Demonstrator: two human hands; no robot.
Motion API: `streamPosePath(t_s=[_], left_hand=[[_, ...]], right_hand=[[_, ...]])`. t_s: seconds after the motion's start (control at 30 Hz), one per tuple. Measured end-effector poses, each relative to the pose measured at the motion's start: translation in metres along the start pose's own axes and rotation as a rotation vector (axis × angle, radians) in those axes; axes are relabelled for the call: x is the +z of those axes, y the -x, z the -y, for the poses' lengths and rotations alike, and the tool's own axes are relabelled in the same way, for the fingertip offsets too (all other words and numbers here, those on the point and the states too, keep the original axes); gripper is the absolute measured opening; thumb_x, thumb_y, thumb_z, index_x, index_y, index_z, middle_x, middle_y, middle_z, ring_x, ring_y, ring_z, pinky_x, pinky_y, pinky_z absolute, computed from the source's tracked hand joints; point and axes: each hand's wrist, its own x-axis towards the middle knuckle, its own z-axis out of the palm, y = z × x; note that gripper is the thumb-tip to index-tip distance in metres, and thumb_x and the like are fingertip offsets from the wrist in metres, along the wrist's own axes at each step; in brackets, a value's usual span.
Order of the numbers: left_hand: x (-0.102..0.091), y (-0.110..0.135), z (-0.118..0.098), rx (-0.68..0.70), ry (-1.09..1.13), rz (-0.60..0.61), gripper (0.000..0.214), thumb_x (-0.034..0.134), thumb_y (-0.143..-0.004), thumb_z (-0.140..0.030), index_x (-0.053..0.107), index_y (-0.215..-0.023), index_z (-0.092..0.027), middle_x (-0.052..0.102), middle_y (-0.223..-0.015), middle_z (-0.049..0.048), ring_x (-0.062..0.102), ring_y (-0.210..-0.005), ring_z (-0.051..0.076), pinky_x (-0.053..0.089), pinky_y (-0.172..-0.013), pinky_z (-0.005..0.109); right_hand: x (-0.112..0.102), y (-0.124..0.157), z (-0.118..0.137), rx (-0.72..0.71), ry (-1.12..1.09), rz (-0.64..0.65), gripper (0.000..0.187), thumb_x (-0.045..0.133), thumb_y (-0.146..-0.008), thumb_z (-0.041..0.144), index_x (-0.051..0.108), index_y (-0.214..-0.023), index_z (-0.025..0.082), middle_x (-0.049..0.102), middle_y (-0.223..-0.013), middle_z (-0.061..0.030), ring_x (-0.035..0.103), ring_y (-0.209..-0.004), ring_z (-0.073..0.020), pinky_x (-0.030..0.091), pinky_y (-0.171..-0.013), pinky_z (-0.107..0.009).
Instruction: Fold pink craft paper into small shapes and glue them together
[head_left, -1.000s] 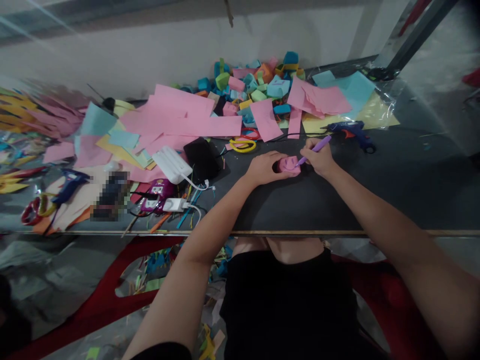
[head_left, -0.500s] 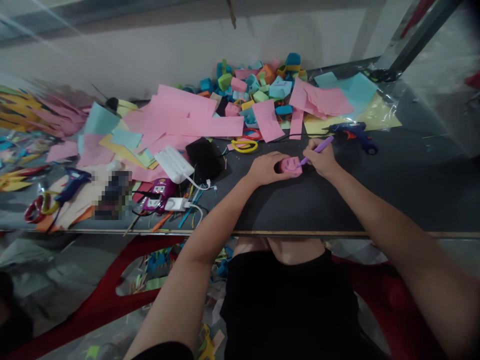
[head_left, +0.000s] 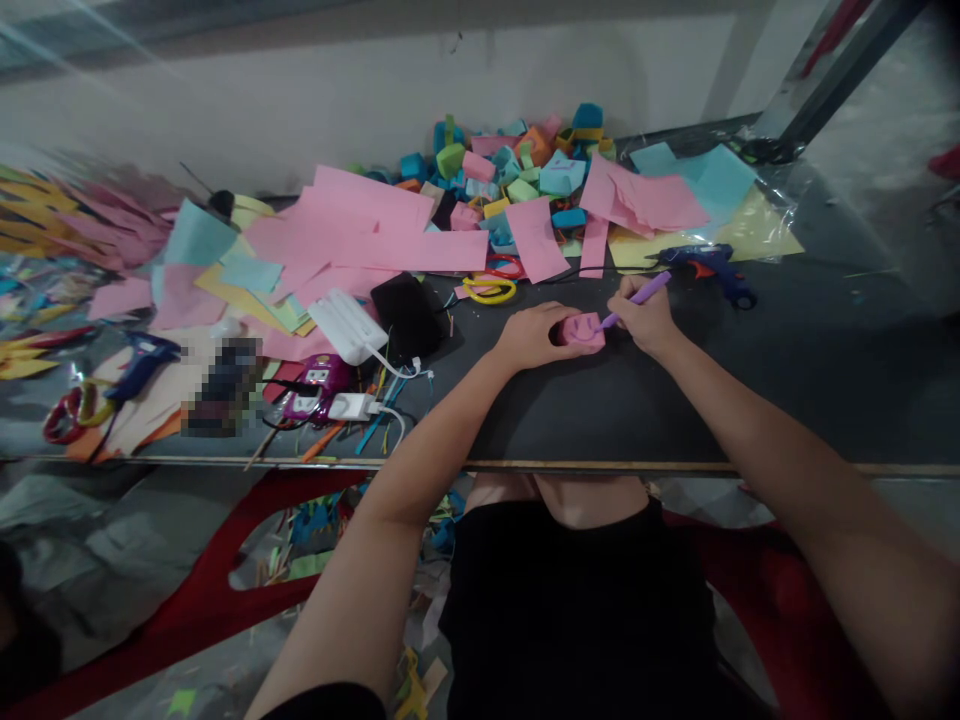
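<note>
My left hand [head_left: 531, 337] is closed around a small pink paper box [head_left: 589, 338], steadying it on the dark tabletop. Purple marks, among them a curved line, show on the box's face. In my right hand [head_left: 646, 318] is a purple pen [head_left: 651, 288], gripped between thumb and fingers. The pen slants down to the left and its tip meets the marked face of the box, as far as I can see. Just beyond my hands lie scissors with yellow and red handles [head_left: 489, 291].
Pink sheets [head_left: 360, 225] and small coloured paper boxes [head_left: 525, 165] are heaped along the wall. A blue glue gun [head_left: 705, 262] lies right of them. To the left are a white charger [head_left: 349, 325], a black pouch-like object [head_left: 407, 315], a purple power socket [head_left: 319, 385] and another glue gun [head_left: 142, 365].
Little differs. The pen has shifted very slightly at the box's face, and the curved purple line there looks longer. My left hand and the box stay in place.
</note>
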Motion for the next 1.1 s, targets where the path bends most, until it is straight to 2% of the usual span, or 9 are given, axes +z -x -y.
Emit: streamPosePath(t_s=[0.07, 0.13, 0.27, 0.5, 0.7, 0.8, 0.9, 0.97, 1.1], left_hand=[[-0.001, 0.000, 0.001, 0.005, -0.003, 0.009, 0.070, 0.071, -0.085, -0.072, 0.071, -0.132, -0.020, 0.075, -0.129, 0.0109, 0.072, -0.117, 0.028, 0.057, -0.101, 0.040], [-0.002, 0.000, 0.002, 0.016, -0.005, 0.024, 0.072, 0.073, -0.083, -0.072, 0.071, -0.133, -0.020, 0.074, -0.130, 0.0111, 0.072, -0.119, 0.029, 0.057, -0.103, 0.041], [-0.003, 0.001, 0.003, 0.041, -0.015, 0.060, 0.083, 0.080, -0.075, -0.072, 0.066, -0.141, -0.023, 0.071, -0.137, 0.0119, 0.069, -0.124, 0.030, 0.055, -0.107, 0.042], [0.001, 0.001, 0.006, 0.009, 0.014, 0.013, 0.081, 0.082, -0.079, -0.064, 0.062, -0.144, -0.021, 0.068, -0.144, 0.0129, 0.066, -0.131, 0.030, 0.052, -0.114, 0.045], [0.005, 0.001, 0.010, -0.032, 0.052, -0.058, 0.091, 0.087, -0.080, -0.049, 0.046, -0.156, -0.022, 0.059, -0.156, 0.0149, 0.061, -0.140, 0.031, 0.049, -0.119, 0.047], [0.005, 0.002, 0.009, -0.033, 0.044, -0.082, 0.084, 0.082, -0.083, -0.055, 0.049, -0.153, -0.022, 0.059, -0.155, 0.0144, 0.059, -0.142, 0.030, 0.048, -0.120, 0.046], [0.004, 0.004, 0.006, -0.061, 0.060, -0.139, 0.083, 0.076, -0.085, -0.066, 0.051, -0.150, -0.021, 0.061, -0.152, 0.0145, 0.060, -0.140, 0.031, 0.051, -0.115, 0.044], [0.004, 0.005, 0.007, -0.099, 0.083, -0.204, 0.075, 0.062, -0.094, -0.069, 0.049, -0.152, -0.023, 0.061, -0.151, 0.0139, 0.062, -0.134, 0.030, 0.055, -0.108, 0.043], [0.007, -0.001, 0.022, -0.182, 0.200, -0.343, 0.056, 0.028, -0.110, -0.055, 0.040, -0.158, -0.029, 0.063, -0.141, 0.0116, 0.067, -0.119, 0.025, 0.058, -0.099, 0.043]], right_hand=[[0.001, 0.002, 0.001, -0.023, 0.001, -0.063, 0.047, 0.083, -0.070, 0.031, 0.037, -0.068, 0.027, 0.034, -0.058, 0.0051, 0.039, -0.054, -0.0127, 0.033, -0.046, -0.030], [0.001, 0.001, 0.000, -0.052, -0.031, -0.161, 0.052, 0.085, -0.072, 0.045, 0.036, -0.068, 0.027, 0.033, -0.056, 0.0061, 0.040, -0.050, -0.0124, 0.032, -0.045, -0.030], [-0.006, -0.003, -0.001, -0.133, -0.142, -0.348, 0.065, 0.078, -0.076, 0.072, 0.031, -0.069, 0.027, 0.028, -0.050, 0.0085, 0.034, -0.042, -0.0102, 0.027, -0.044, -0.031], [-0.003, -0.001, 0.012, -0.095, -0.184, -0.356, 0.064, 0.080, -0.072, 0.078, 0.041, -0.070, 0.027, 0.042, -0.052, 0.0064, 0.037, -0.041, -0.0098, 0.026, -0.042, -0.030], [-0.002, -0.001, 0.017, -0.090, -0.149, -0.357, 0.066, 0.072, -0.073, 0.086, 0.045, -0.071, 0.027, 0.047, -0.055, 0.0050, 0.043, -0.043, -0.0102, 0.029, -0.042, -0.029], [-0.002, -0.001, 0.018, -0.076, -0.116, -0.349, 0.067, 0.066, -0.073, 0.092, 0.050, -0.075, 0.027, 0.052, -0.057, 0.0046, 0.046, -0.043, -0.0102, 0.030, -0.042, -0.028], [0.000, 0.001, 0.020, -0.059, -0.109, -0.302, 0.064, 0.068, -0.072, 0.089, 0.057, -0.075, 0.026, 0.058, -0.059, 0.0026, 0.050, -0.044, -0.0111, 0.030, -0.041, -0.028], [0.001, 0.001, 0.021, -0.040, -0.117, -0.267, 0.064, 0.067, -0.072, 0.089, 0.060, -0.072, 0.025, 0.059, -0.058, 0.0009, 0.053, -0.045, -0.0129, 0.030, -0.041, -0.028], [-0.001, 0.001, 0.021, 0.027, -0.158, -0.188, 0.071, 0.047, -0.076, 0.095, 0.061, -0.071, 0.025, 0.055, -0.053, -0.0006, 0.054, -0.046, -0.0157, 0.029, -0.041, -0.029]])
